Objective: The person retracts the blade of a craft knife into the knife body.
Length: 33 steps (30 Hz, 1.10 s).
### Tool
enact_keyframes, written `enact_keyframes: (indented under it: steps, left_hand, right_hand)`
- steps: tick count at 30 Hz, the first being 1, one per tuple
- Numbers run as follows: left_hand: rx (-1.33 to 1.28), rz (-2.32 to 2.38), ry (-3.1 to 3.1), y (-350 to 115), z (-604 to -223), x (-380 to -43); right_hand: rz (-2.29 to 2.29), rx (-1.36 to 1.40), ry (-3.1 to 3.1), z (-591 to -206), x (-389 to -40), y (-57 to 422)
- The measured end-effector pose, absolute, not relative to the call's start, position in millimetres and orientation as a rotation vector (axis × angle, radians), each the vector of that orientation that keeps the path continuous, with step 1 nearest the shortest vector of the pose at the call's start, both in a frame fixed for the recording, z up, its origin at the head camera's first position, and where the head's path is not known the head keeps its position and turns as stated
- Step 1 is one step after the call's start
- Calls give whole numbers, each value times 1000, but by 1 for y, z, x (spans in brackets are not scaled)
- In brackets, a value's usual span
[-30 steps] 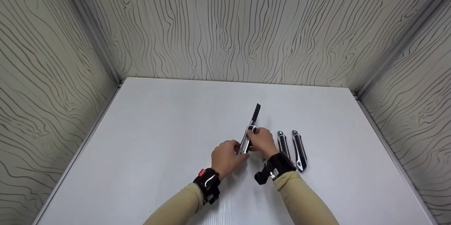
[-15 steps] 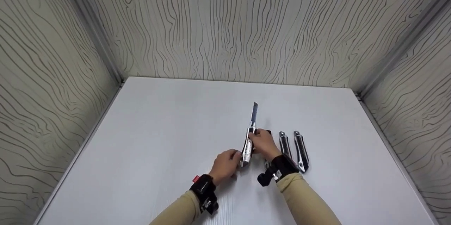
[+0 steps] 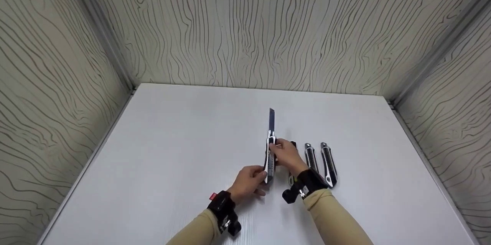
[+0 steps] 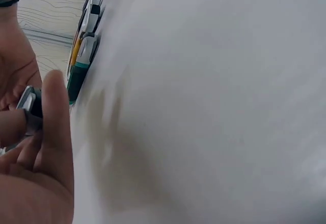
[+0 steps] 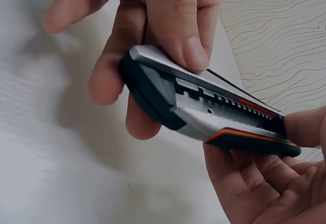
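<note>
A silver and dark snap-off utility knife is held up between both hands, its long blade extended and pointing away. My right hand grips the front of the handle, thumb on the slotted face. My left hand pinches the rear end between thumb and fingers. In the right wrist view, the knife's handle shows orange edging and a toothed slot, with the left thumb on its side. Only the handle's butt appears in the left wrist view.
On the white table, right of the hands, lie two similar utility knives with blades not showing. Another one is partly hidden behind the right hand. Wood-patterned panels stand around the back and sides.
The knife has swung from leaning right to nearly straight away from me. My left hand slid back off the handle, then took its rear end. The right hand keeps its grip.
</note>
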State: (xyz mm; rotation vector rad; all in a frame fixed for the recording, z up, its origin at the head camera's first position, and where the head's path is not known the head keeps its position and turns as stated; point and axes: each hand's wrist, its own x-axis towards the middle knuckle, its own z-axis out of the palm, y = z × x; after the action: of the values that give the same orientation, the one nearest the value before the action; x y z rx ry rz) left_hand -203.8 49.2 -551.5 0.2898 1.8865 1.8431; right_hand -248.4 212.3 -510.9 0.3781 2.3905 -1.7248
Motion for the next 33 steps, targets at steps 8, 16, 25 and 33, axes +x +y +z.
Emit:
enact_keyframes:
  steps: [8, 16, 25, 33]
  left_hand:
    - [306, 1859, 1899, 52, -554, -201]
    - [324, 1849, 1927, 52, -554, -199]
    - [334, 1814, 1967, 51, -554, -199]
    - [293, 1808, 1952, 51, -554, -199]
  right_hand:
    - [-1813, 423, 2311, -509, -250, 210]
    - [-1920, 460, 2199, -511, -251, 208]
    - [-1937, 493, 2217, -514, -251, 203]
    - [-1960, 495, 2214, -517, -252, 202]
